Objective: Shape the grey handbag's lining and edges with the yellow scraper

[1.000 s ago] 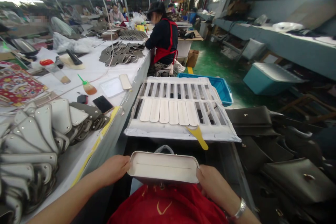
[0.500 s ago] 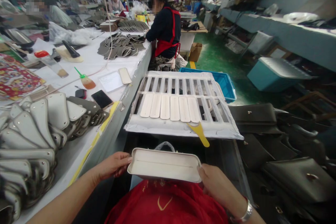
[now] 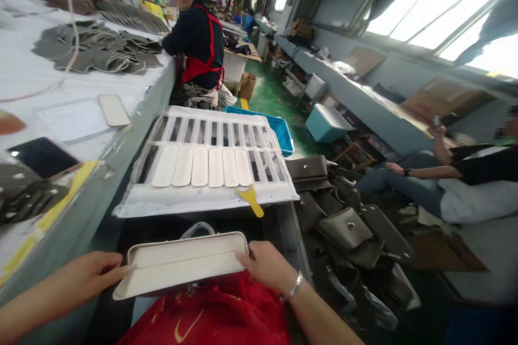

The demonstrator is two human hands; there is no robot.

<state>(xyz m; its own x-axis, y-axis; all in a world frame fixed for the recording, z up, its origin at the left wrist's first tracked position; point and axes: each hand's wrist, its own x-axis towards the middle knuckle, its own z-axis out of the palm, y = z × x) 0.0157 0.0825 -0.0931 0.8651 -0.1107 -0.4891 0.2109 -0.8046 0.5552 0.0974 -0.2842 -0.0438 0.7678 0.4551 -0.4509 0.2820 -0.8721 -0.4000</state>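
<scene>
table (image 3: 91, 86): white top, yellow tape (image 3: 60, 205) along the near edge.
phone (image 3: 42, 156): black, flat on the table, by the tape.
paper (image 3: 68, 121): white, flat on the table.
cord (image 3: 73, 21): pale pink, hangs down to the table.
worker (image 3: 200, 32): dark top, red apron, at the side of the table.
brown box (image 3: 246, 86): on the green floor (image 3: 265, 86), near the worker.
blue bin (image 3: 286, 137): also on the floor.
teal box (image 3: 324, 124): pale lid, below the long shelf (image 3: 364, 94).
person (image 3: 481, 170): on the right, black top, blue jeans, one hand up.
windows (image 3: 429, 5): big and bright.
</scene>
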